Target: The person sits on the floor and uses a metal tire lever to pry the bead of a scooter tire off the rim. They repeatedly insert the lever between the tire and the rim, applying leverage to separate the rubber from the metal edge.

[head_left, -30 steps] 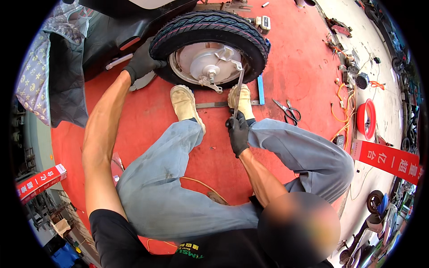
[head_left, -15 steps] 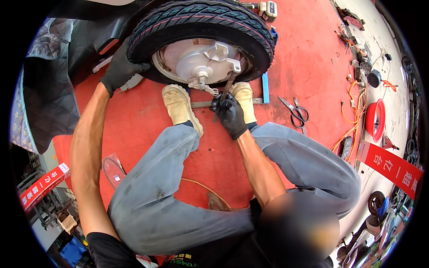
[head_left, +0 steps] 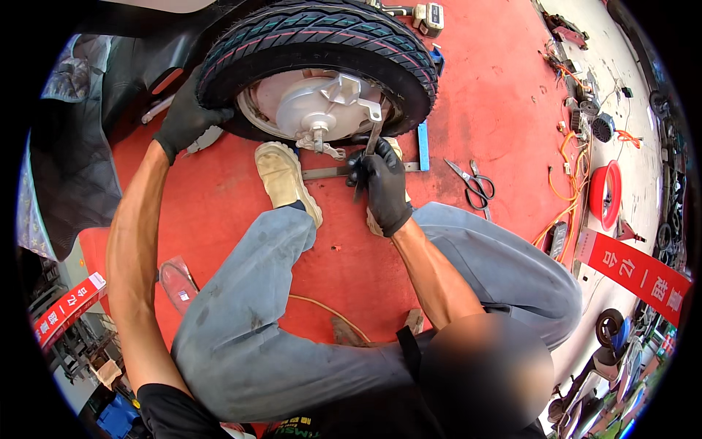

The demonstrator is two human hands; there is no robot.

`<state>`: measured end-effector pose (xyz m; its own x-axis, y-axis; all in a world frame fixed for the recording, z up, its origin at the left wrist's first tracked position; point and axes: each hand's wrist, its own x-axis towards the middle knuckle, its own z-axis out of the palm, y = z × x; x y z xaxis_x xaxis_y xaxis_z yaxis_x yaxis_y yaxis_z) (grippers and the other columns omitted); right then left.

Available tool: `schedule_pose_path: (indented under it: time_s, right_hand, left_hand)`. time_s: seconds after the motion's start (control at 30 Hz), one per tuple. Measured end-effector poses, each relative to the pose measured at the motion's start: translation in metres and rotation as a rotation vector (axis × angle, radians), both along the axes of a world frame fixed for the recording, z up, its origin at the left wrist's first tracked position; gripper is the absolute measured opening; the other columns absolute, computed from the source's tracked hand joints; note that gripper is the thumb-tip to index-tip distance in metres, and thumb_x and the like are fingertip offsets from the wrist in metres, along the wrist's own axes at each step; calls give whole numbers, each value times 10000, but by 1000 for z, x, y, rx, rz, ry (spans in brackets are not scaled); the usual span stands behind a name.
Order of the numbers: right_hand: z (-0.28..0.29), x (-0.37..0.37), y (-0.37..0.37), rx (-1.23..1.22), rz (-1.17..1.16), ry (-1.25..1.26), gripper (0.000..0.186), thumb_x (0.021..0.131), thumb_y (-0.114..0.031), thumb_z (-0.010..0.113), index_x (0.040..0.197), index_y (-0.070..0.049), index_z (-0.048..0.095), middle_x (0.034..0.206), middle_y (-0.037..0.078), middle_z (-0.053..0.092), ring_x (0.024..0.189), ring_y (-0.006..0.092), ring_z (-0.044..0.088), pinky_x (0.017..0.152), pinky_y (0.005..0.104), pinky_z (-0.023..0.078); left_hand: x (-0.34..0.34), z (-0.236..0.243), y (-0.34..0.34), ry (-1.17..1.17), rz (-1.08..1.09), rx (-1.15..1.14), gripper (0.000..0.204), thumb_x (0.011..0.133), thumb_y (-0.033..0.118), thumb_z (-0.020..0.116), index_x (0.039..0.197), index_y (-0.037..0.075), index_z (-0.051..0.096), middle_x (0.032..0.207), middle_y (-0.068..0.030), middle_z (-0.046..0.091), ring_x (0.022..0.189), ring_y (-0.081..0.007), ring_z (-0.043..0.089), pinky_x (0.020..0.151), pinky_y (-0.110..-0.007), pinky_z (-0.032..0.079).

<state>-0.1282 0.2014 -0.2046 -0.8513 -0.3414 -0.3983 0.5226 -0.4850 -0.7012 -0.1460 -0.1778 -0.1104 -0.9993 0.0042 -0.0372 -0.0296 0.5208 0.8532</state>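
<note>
Here, my left hand point(head_left: 184, 117), in a black glove, is wrapped over the left edge of the scooter tyre point(head_left: 322, 40), fingers curled onto the tread and holding it. Just right of that hand sits the silver wheel hub point(head_left: 311, 102) with its axle nut facing me. Below the hub my left shoe point(head_left: 281, 172) rests on the red mat point(head_left: 497, 110). Further right, my right hand point(head_left: 384, 186), also gloved in black, is closed around a flat metal tyre lever point(head_left: 373, 139) whose upper end reaches the rim beside the hub. Right of that hand, well apart on the mat, lie scissors point(head_left: 472, 183), and beyond them a red cable reel point(head_left: 603, 194)
</note>
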Motion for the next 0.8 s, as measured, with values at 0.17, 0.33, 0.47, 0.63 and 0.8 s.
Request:
schedule_pose_path:
  time_s: [0.17, 0.33, 0.47, 0.63, 0.8]
  right_hand:
    - [32, 1, 24, 96, 207, -114, 362, 1085, -362, 519, 1280, -62, 576, 763, 66, 601, 611, 148, 571, 578, 321, 544]
    - [82, -23, 35, 432, 460, -220, 457, 1053, -524, 528, 905, -92, 519, 684, 17, 462, 510, 134, 427, 444, 324, 408]
    - [100, -38, 44, 513, 605, -184, 455, 1052, -517, 542, 879, -102, 477, 657, -11, 398, 489, 114, 368, 441, 317, 350]
    - [124, -49, 51, 581, 755, -215, 426, 1062, -468, 537, 866, -102, 444, 649, -13, 356, 500, 116, 360, 475, 325, 371]
    - [136, -50, 57, 642, 826, -246, 419, 1056, -451, 540, 843, -102, 444, 644, -16, 375, 501, 115, 377, 489, 336, 403]
  left_hand:
    - [-4, 7, 10, 56, 11, -110, 883, 720, -4, 827, 1504, 6, 420, 1411, -147, 600, 1300, -233, 568, 1139, -372, 434]
    - [-2, -4, 2, 78, 3, -87, 881, 709, 19, 835, 1495, 16, 437, 1402, -133, 611, 1292, -236, 571, 1136, -373, 431]
    - [0, -10, 1, 75, 11, -58, 865, 711, 32, 838, 1484, 20, 450, 1396, -130, 618, 1289, -237, 575, 1135, -369, 427]
    - [4, -8, -1, 14, -6, -93, 959, 721, -29, 806, 1564, 3, 350, 1489, -126, 546, 1357, -217, 524, 1172, -369, 402]
    - [14, -12, 5, 97, 25, -96, 800, 755, 54, 827, 1467, 24, 465, 1380, -136, 630, 1278, -238, 587, 1126, -379, 436]
